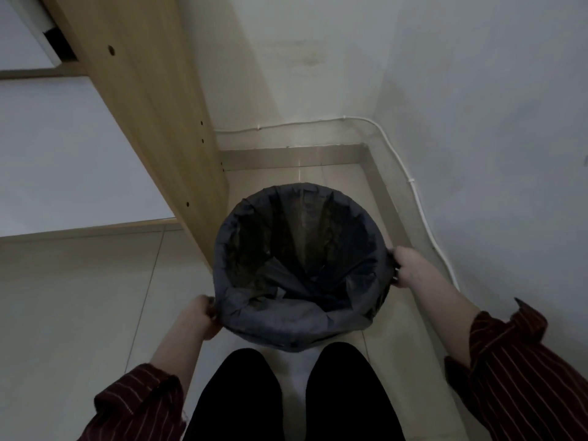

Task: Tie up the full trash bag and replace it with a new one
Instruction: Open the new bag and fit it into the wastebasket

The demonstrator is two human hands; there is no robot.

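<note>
The left hand (pixel 203 316) and right hand (pixel 410 268) pinch the folded edge of the trash bag (pixel 286 319) between them, probably the best hold on such thin, soft, slippery film.

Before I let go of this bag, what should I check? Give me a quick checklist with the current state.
1. Left hand grips the bag cuff at the near left: ok.
2. Right hand grips the cuff on the right: ok.
3. Cuff turned outward all round the mouth: ok.
4. Mouth open and round: ok.
5. Bag pushed fully down inside: cannot tell, dark folds hide the bottom.
6. Gap between the bag and the panel: cannot tell, they look very close.
</note>
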